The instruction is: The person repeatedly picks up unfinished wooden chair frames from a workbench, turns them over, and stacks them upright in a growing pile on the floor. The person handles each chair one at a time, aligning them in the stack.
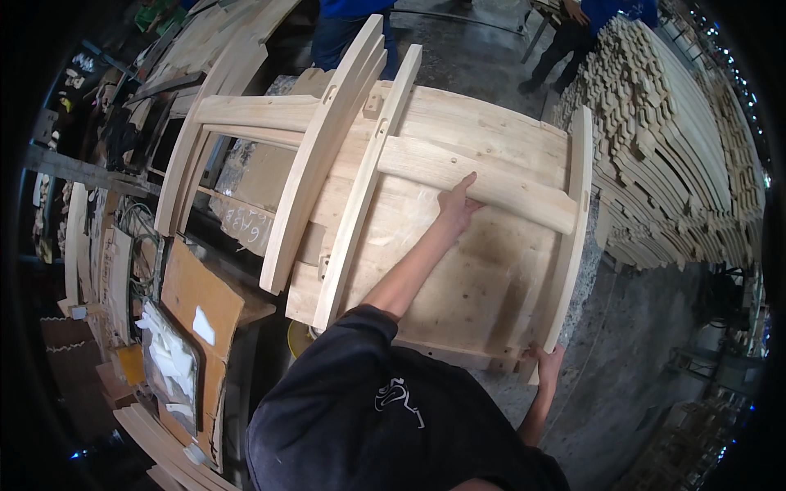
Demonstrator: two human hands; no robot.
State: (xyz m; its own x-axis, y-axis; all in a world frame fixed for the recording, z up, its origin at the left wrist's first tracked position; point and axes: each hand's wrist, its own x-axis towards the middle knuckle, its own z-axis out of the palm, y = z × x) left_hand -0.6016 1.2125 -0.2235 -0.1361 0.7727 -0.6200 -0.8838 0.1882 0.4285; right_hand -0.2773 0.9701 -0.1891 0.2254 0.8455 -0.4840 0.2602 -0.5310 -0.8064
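A pale wooden frame lies across a broad wooden worktop (434, 303). It has a left rail (356, 221), a right rail (571, 262) and a wide rounded crosspiece (508, 193) joining them. At the crosspiece's near edge, my left hand (458, 204) is closed on it, one digit stretched over the top and the others partly hidden beneath. My right hand (546, 360) grips the near end of the right rail, its fingers partly hidden by the wood. Left of this frame rests a similar wooden frame (315, 172), apparently layered with others.
Tall stacks of curved wooden pieces (655, 147) stand at the right. Two people in blue tops, one in dark trousers (565, 53), are beyond the worktop. A cardboard sheet (201, 303) and a board with white scraps (170, 356) lie at the lower left. Grey concrete floor (622, 327) shows at the right.
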